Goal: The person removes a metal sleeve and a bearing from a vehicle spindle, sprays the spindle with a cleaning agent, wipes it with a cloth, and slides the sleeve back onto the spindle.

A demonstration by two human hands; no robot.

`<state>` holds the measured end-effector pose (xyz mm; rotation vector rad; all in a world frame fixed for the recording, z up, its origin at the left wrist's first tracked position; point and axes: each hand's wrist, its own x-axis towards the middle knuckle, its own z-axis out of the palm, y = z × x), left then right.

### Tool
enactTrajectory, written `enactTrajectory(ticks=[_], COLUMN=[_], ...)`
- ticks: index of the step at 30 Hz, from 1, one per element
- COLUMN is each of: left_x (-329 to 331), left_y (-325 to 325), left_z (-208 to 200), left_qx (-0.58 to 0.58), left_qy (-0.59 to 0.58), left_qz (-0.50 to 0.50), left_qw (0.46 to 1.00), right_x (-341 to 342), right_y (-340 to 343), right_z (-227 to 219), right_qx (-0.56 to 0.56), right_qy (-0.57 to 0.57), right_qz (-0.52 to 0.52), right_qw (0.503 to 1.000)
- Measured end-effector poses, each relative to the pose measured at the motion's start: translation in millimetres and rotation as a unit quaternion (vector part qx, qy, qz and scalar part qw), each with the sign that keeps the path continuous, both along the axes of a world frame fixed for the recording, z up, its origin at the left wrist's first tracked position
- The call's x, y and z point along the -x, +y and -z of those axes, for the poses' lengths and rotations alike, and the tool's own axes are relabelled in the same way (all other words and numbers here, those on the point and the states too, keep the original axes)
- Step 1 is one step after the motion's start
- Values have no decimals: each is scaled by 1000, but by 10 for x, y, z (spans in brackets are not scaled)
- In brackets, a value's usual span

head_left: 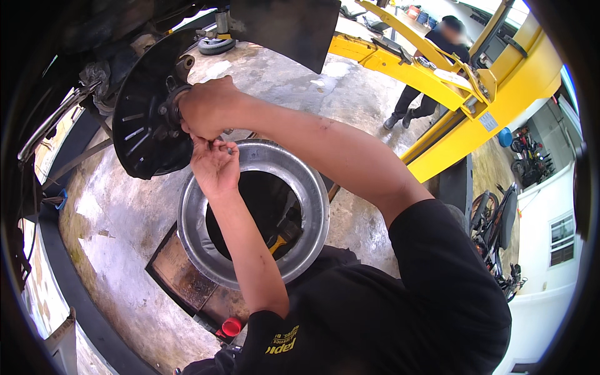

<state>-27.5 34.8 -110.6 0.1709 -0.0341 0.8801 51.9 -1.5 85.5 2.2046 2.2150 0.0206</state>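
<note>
A black, slotted round brake backing plate (134,128) stands upright at the upper left, with a metal hub part (167,112) at its middle. My right hand (212,106) reaches across to that middle, fingers closed against the hub part; the back of the hand hides what they grip. Just below it, my left hand (217,167) is turned palm up, its fingers curled and touching the underside of my right hand. A small dark bit shows by the left fingertips, too small to name. Beneath both hands sits a wide metal basin (315,215).
A yellow-handled brush (286,236) lies inside the basin. Near my left sleeve is a red cup-like piece (231,326). A yellow lift post (500,112) with its arm rises at the right, a person (431,69) behind it. Motorcycles (497,225) stand farther right.
</note>
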Motion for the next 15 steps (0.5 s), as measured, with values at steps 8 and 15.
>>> enactTrajectory(ticks=[8,15], left_x=[86,-97], left_y=[163,-115], left_z=[29,-279], left_qx=[-37,23], left_qy=[65,45], left_qz=[61,21], left_qw=[995,999], right_x=[-185,290], right_y=[255,93], right_z=[120,101], right_qx=[98,64], right_qy=[126,-211], right_qz=[23,59], right_qw=[987,974])
